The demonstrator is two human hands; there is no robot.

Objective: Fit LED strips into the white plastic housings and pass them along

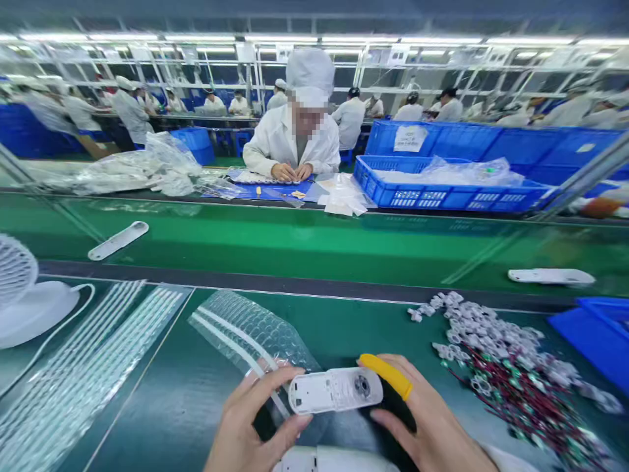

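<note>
A white elongated plastic shell [322, 392] with rounded ends and a round dark hole toward its right is held level above the green bench. My left hand [260, 413] pinches its left end between thumb and fingers. Around the right end are the thumb and index finger of my right hand [417, 406], with a yellow cover on the index finger. Below, at the picture's bottom edge, lies another white shell [339, 460], partly cut off. Bubble wrap [255, 328] with white strips lies behind my left hand.
Small white parts [491, 331] and red-wired pieces [535, 400] are heaped at right, beside a blue bin [599, 334]. Long clear-wrapped strips [108, 360] and a white fan [29, 301] occupy the left. White shells [118, 240] lie on the green belt [295, 239]. A co-worker [299, 137] sits opposite.
</note>
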